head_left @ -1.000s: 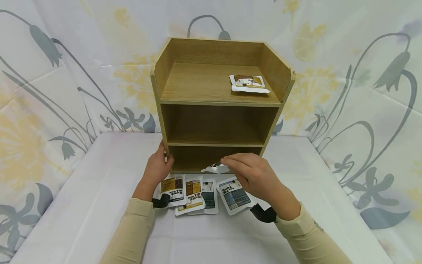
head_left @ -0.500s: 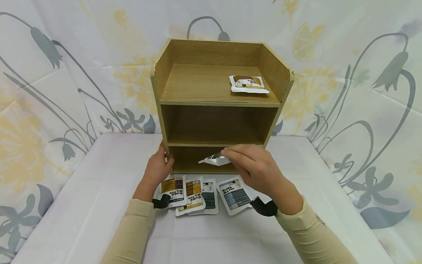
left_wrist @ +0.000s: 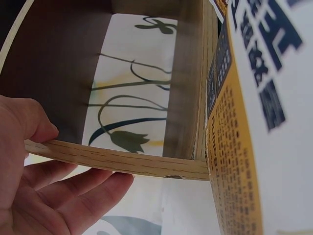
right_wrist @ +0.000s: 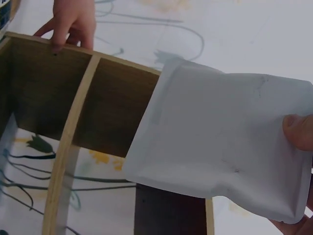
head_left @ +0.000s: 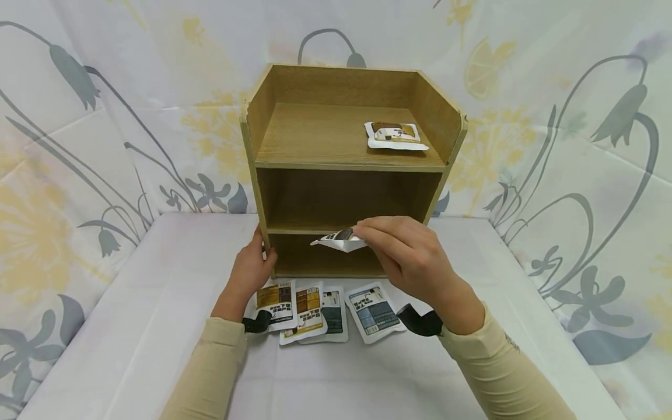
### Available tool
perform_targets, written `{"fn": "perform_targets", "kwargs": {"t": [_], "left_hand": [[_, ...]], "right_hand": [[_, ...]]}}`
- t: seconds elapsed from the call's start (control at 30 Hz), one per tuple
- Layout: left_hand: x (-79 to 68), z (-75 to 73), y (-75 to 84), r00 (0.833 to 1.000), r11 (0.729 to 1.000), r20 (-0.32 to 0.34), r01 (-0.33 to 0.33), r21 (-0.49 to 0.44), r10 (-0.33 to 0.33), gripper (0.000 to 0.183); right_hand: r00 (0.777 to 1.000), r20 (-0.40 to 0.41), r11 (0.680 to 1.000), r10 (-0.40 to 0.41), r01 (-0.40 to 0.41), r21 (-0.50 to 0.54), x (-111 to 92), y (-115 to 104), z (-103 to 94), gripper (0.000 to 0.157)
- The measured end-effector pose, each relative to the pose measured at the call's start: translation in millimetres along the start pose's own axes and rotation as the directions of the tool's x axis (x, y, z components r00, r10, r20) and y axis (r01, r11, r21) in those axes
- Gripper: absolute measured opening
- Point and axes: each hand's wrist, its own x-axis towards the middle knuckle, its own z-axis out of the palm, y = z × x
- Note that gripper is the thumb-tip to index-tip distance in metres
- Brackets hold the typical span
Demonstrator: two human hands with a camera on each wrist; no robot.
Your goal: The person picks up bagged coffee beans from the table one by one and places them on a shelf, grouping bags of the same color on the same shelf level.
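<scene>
A wooden shelf unit [head_left: 315, 137] with three levels stands at the back of the table. My left hand [head_left: 249, 266] grips its left side panel low down; the left wrist view shows the thumb inside and the fingers outside the panel edge [left_wrist: 122, 161]. In front of the unit, level with the lower shelf board, my right hand [head_left: 417, 259] pinches a white foil food packet [head_left: 340, 240] by its right edge. The packet's plain white underside [right_wrist: 210, 142] fills much of the right wrist view. Another packet [head_left: 396, 136] lies on the top level, right side.
Several printed packets lie on the white table before the unit: a brown one [head_left: 278, 303], a yellow one [head_left: 308, 312] and a dark green one [head_left: 336, 315] overlapping, and a blue-green one [head_left: 373, 312] apart on the right. A floral cloth [head_left: 525, 146] hangs behind.
My right hand has risen with the packet, from the bottom compartment's height to about the lower shelf board. My left hand stays on the side panel.
</scene>
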Motion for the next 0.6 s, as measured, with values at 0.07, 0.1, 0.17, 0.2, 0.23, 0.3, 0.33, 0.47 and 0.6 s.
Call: {"fn": "perform_targets", "kwargs": {"t": [0.07,0.1,0.17,0.2,0.23,0.3,0.33,0.47,0.6], "left_hand": [[-1.0,0.8,-0.4,1.000,1.000,0.000,0.001,0.001,-0.001,0.067],[-1.3,1.3,-0.7,1.000,1.000,0.000,0.001,0.001,-0.001,0.067],[-1.9,2.1,-1.1,1.000,1.000,-0.002,0.000,0.004,0.000,0.067],[-2.2,2.5,-1.2,1.000,1.000,-0.002,0.000,0.004,0.000,0.067],[-2.4,2.8,-1.3,1.000,1.000,-0.001,0.001,0.004,-0.001,0.067],[-2.7,3.0,-1.4,1.000,1.000,0.002,0.003,0.006,-0.003,0.067],[-2.8,3.0,-1.1,1.000,1.000,0.006,0.004,0.007,-0.004,0.067],[-1.9,2.3,-1.0,1.000,1.000,0.005,-0.002,0.007,0.002,0.067],[-0.4,2.0,-2.0,1.000,1.000,-0.014,-0.015,0.009,0.015,0.067]], "right_hand": [[1.000,-0.011,1.000,-0.009,0.009,-0.001,2.7,-0.1,-0.3,0.020],[1.000,-0.020,1.000,-0.014,0.014,0.000,4.3,0.0,-0.4,0.020],[0.999,-0.032,1.000,-0.019,0.019,0.000,7.2,0.5,-0.6,0.019],[0.999,-0.036,1.000,-0.021,0.021,0.001,8.7,0.8,-0.8,0.019],[0.999,-0.038,1.000,-0.022,0.022,0.001,10.0,1.2,-0.9,0.019],[0.999,-0.045,1.000,-0.021,0.021,0.002,12.7,2.0,-0.8,0.018],[0.999,-0.049,1.000,-0.019,0.019,0.003,13.9,2.4,-0.7,0.018],[0.995,-0.095,1.000,-0.015,0.016,0.007,21.5,3.6,0.1,0.019],[0.990,-0.142,1.000,-0.019,0.021,0.012,32.1,5.2,0.9,0.018]]}}
